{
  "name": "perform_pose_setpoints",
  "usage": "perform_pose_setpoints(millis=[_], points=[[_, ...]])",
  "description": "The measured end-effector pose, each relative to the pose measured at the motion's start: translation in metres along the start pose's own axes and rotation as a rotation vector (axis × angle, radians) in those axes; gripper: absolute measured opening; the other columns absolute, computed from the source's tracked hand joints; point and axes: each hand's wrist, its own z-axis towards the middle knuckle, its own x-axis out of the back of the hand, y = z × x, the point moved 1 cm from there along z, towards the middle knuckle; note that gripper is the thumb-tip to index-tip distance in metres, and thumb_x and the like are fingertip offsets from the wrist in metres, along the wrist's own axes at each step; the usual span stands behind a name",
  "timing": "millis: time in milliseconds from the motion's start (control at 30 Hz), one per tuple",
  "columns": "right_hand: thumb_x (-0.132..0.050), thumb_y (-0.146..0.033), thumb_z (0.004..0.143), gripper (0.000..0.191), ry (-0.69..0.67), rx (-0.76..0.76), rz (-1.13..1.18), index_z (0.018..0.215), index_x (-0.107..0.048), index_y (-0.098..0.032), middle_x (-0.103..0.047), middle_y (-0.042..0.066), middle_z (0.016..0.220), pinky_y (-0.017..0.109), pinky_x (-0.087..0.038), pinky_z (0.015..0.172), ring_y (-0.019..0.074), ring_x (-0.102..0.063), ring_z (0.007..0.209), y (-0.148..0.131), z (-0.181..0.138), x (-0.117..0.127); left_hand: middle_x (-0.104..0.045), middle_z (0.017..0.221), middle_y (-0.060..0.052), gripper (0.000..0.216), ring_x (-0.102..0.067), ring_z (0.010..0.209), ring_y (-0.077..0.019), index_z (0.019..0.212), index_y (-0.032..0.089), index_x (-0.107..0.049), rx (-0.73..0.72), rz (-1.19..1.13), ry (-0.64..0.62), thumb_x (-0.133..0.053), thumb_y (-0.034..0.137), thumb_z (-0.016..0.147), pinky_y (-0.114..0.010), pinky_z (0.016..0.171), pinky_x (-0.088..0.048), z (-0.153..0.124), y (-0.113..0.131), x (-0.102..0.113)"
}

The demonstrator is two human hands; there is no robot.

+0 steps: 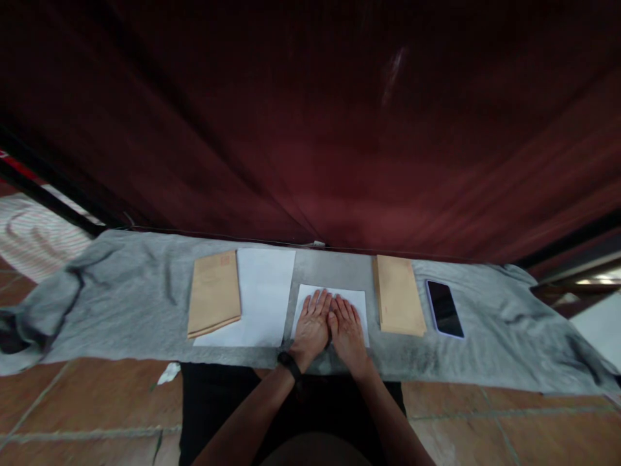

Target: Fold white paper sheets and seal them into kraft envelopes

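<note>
Both my hands lie flat, side by side, on a small white sheet of paper (359,301), which may be folded. My left hand (313,327) has its fingers stretched out over the paper's middle. Beside it, my right hand (347,330) rests palm down with fingers extended, its thumb near the left hand. To the left is a larger white sheet or stack of paper (266,291), partly under a pile of brown envelopes (214,291). Another pile of brown envelopes (400,294) lies just right of my hands.
A phone with a light purple edge (445,309) lies right of the envelopes. Grey cloth (136,291) covers the narrow surface. Behind it rises a dark red panel (339,162). A crumpled white scrap (169,373) is on the tiled floor (97,401).
</note>
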Motion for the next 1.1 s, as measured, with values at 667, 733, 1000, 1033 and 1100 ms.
perform_pose_setpoints(millis=[667,733,1000,1033,1100], points=[[-0.031,-0.037,0.107,0.061,0.287,-0.090,-0.150,0.157,-0.026,-0.004,-0.037,0.025,0.157,0.052,-0.037,0.115,0.0323,-0.038,0.146,0.033,-0.005,-0.015,-0.038,0.158,-0.021,0.063,-0.025,0.152,-0.0293,0.156,0.002,-0.026,0.298,-0.057,0.184,-0.034,0.024,0.098,-0.052,0.121,-0.030,0.000,-0.012,0.000],[-0.030,-0.038,0.107,0.061,0.277,-0.101,-0.126,0.158,-0.026,-0.005,-0.036,0.025,0.158,0.052,-0.037,0.115,0.0330,-0.038,0.145,0.034,-0.008,-0.013,-0.037,0.158,-0.022,0.063,-0.026,0.151,-0.0305,0.156,0.002,-0.024,0.293,-0.062,0.215,-0.034,0.024,0.098,-0.054,0.121,-0.030,0.000,-0.009,0.002],[-0.029,-0.036,0.106,0.060,0.194,-0.119,-0.078,0.155,-0.030,-0.002,-0.032,0.025,0.160,0.054,-0.032,0.117,0.0326,-0.030,0.149,0.032,-0.009,-0.009,-0.041,0.158,-0.011,0.054,-0.032,0.150,-0.0218,0.154,0.011,-0.035,-0.015,-0.141,0.075,-0.035,0.026,0.102,-0.047,0.122,-0.032,-0.013,0.031,0.003],[-0.029,-0.035,0.106,0.059,0.192,-0.111,-0.078,0.156,-0.030,-0.002,-0.031,0.025,0.160,0.054,-0.032,0.117,0.0325,-0.030,0.150,0.032,-0.009,-0.008,-0.042,0.158,-0.012,0.054,-0.032,0.150,-0.0214,0.153,0.011,-0.035,-0.016,-0.133,0.060,-0.035,0.027,0.102,-0.046,0.123,-0.032,-0.015,0.032,0.003],[-0.029,-0.034,0.106,0.059,0.192,-0.108,-0.076,0.157,-0.029,-0.004,-0.032,0.024,0.160,0.054,-0.033,0.117,0.0328,-0.031,0.149,0.031,-0.009,-0.007,-0.040,0.159,-0.012,0.055,-0.030,0.151,-0.0214,0.153,0.010,-0.035,-0.005,-0.107,0.042,-0.037,0.029,0.101,-0.046,0.124,-0.030,-0.020,0.030,0.003]])
